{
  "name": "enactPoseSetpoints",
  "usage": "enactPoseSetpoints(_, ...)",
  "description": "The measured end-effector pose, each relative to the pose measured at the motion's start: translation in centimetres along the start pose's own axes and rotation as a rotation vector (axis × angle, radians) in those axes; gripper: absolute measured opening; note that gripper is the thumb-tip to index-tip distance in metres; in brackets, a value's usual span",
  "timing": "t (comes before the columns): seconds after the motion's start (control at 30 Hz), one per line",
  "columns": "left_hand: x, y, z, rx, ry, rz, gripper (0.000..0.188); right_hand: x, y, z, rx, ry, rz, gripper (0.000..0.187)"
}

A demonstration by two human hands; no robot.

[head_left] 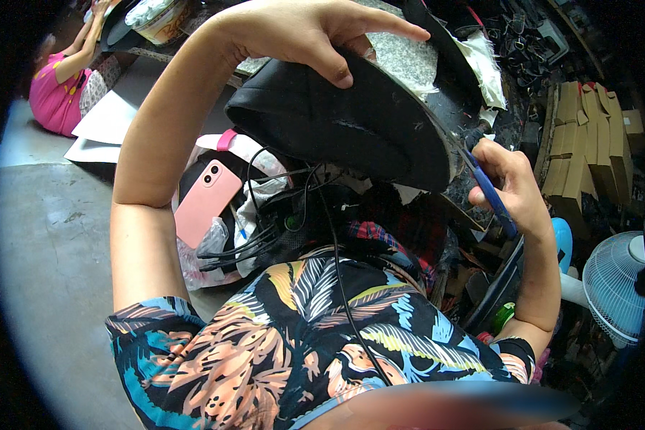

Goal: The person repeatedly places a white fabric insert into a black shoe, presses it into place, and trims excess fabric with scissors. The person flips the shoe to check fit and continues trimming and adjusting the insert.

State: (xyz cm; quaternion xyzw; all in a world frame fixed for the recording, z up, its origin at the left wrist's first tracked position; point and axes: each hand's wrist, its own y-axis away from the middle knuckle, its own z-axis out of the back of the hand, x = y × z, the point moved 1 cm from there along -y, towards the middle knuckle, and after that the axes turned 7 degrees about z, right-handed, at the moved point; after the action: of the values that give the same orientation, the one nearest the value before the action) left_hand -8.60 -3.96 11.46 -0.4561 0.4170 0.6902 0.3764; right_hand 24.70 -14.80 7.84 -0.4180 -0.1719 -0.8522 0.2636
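Note:
My left hand (294, 36) is at the top, its thumb lying on a black cloth hat (351, 107) and its index finger stretched to the right. The hat is tilted, its rounded crown to the left and its wide brim to the right. On the right, my right hand (512, 183) is closed round the blue handles of a pair of scissors (489, 190). The scissor blades lie along the right edge of the brim; whether cloth is between them I cannot tell.
Below the hat, a pink phone (209, 201) lies among bags and black cables (244, 247). Folded cardboard boxes (584, 143) and a blue-white fan (616, 287) stand to the right. A person in a pink shirt (57, 97) sits at the far left. A patterned tub (158, 20) is behind.

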Motion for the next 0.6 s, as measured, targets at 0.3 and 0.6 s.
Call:
enactPoseSetpoints(0.3, 0.3, -0.9, -0.4, 0.098, 0.074, 0.122, 0.104, 0.8, -0.9, -0.2, -0.028, 0.201, 0.154, 0.039)
enactPoseSetpoints(0.6, -0.5, -0.5, -1.0, 0.040, 0.118, 0.094, 0.123, -0.2, -1.8, -0.6, 0.031, -0.043, 0.103, 0.037)
